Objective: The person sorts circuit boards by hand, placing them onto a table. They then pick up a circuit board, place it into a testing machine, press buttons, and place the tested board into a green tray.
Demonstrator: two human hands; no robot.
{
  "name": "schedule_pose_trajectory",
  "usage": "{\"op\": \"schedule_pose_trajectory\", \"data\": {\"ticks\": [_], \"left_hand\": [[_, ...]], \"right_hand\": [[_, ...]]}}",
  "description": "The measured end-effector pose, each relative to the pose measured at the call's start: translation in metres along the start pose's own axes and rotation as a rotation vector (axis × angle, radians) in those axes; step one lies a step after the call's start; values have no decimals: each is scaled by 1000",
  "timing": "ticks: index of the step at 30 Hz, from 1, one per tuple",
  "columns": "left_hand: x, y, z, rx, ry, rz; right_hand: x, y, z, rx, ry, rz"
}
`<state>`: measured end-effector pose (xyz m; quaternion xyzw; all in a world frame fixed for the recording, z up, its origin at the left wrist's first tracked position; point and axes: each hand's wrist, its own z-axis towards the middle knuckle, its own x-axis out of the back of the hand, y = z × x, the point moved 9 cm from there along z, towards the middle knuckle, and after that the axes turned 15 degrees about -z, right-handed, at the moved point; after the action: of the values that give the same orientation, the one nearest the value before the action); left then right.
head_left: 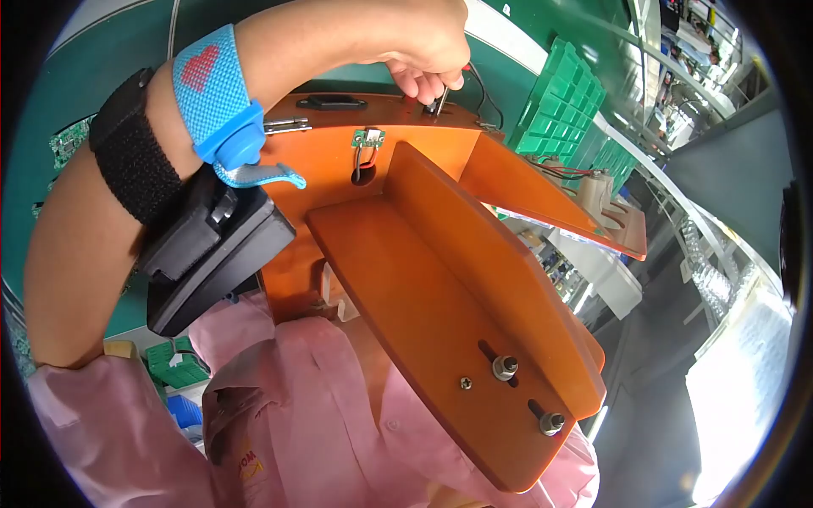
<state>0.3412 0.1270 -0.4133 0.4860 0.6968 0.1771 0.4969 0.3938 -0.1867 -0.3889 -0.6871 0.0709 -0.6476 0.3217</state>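
My left hand (423, 42) reaches over the top of an orange fixture box (423, 279). Its fingers pinch a small metal lever (440, 102) that stands on the box's top panel, beside red and black wires (479, 85). On that wrist sit a blue antistatic strap (212, 93), a black band (131, 148) and a black device (212, 254). A slanted orange plate with two bolts (505, 367) juts toward me. My right hand is out of view.
A small green circuit board (368, 137), a black handle (330, 102) and a metal latch (288, 125) are mounted on the box. Green trays (563, 102) stand on the green bench at the right. Another circuit board (68, 140) lies at the left.
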Motion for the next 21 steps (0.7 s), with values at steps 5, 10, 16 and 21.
{"op": "schedule_pose_trajectory", "data": {"ticks": [5,10,16,21], "left_hand": [[-2,-22,10,-86,32,14],[-3,-1,5,18,109,209],[-4,12,-7,97,159,320],[16,53,-96,-17,358,326]], "right_hand": [[-4,-3,1,8,-9,0],[-4,-6,4,16,-3,-15],[-3,-7,11,42,7,-31],[-11,-23,11,102,-25,-35]]}}
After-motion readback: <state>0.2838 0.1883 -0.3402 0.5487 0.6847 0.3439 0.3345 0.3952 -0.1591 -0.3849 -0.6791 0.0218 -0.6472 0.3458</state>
